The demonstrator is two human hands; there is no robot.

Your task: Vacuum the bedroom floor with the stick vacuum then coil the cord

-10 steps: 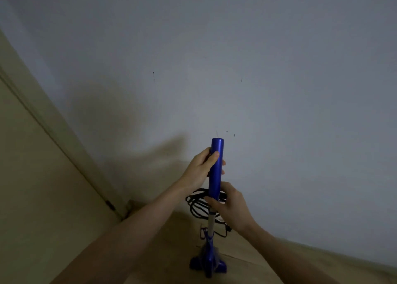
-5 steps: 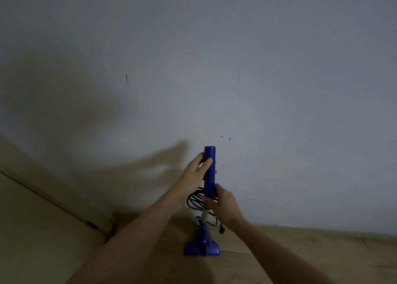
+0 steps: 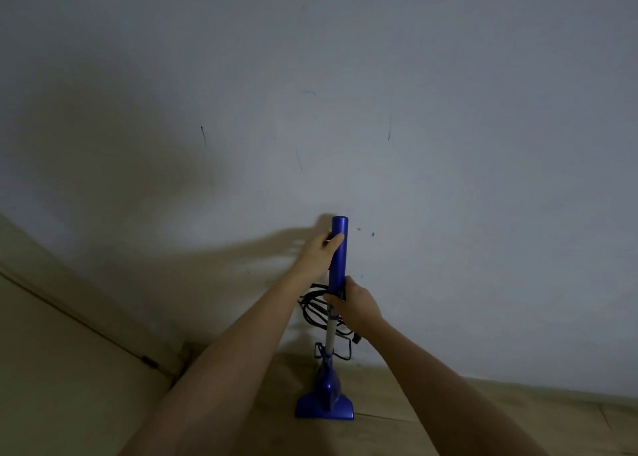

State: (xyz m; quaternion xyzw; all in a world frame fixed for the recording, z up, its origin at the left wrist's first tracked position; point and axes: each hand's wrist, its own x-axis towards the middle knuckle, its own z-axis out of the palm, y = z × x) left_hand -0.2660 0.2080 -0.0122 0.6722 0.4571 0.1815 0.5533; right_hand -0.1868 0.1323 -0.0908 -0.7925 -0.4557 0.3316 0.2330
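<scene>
Stick vacuum (image 3: 334, 317) stood upright on the wooden floor (image 3: 448, 417) against the wall (image 3: 448, 179), left hand (image 3: 319, 253) gripping its handle top, right hand (image 3: 355, 303) clasping the shaft lower to steady it, beside the coiled cord (image 3: 316, 309).

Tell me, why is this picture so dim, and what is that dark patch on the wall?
Head view: the room is poorly lit, colours muted. The dark patch on the wall is a shadow, running left from the left hand on the vacuum. Wide lens bends the floor edge. The cord reads soft but visible.
</scene>
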